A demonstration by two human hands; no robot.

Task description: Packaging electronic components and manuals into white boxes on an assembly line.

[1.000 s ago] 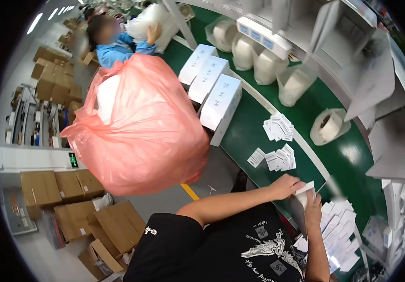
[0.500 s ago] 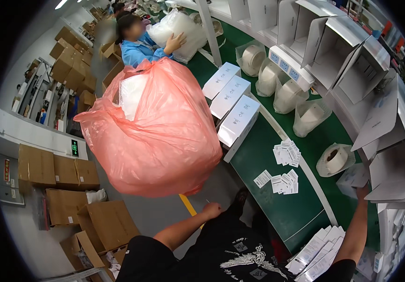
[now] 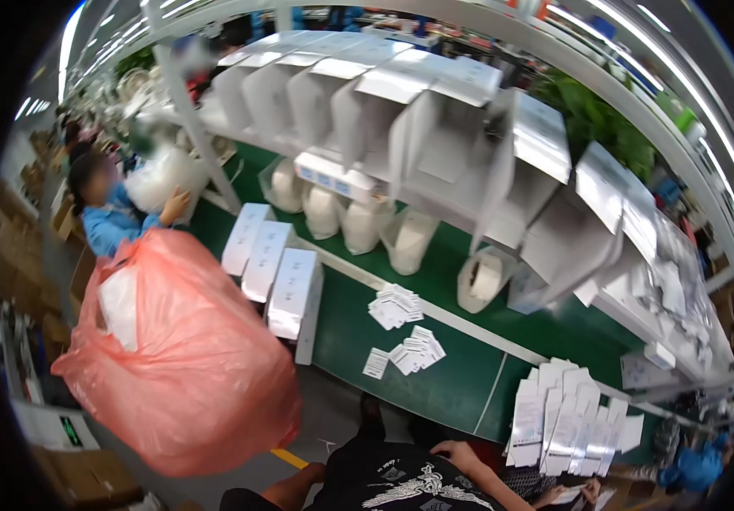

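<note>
Honestly I figured the fanned white packets (image 3: 563, 417) at the green worktop's (image 3: 358, 341) near edge could slide off if nudged by the right hand (image 3: 587, 490), grip impossible to tell, while the left hand (image 3: 456, 451) lay slack and empty on the black shirt (image 3: 401, 485).

A bulging pink bag (image 3: 184, 358) stands beside white boxes (image 3: 275, 268) on the green table (image 3: 443, 383)

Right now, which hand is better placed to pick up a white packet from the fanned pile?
Probably the right. The right hand sits just below the fanned white packets on the green table; the left hand rests against the black shirt, farther from them.
</note>
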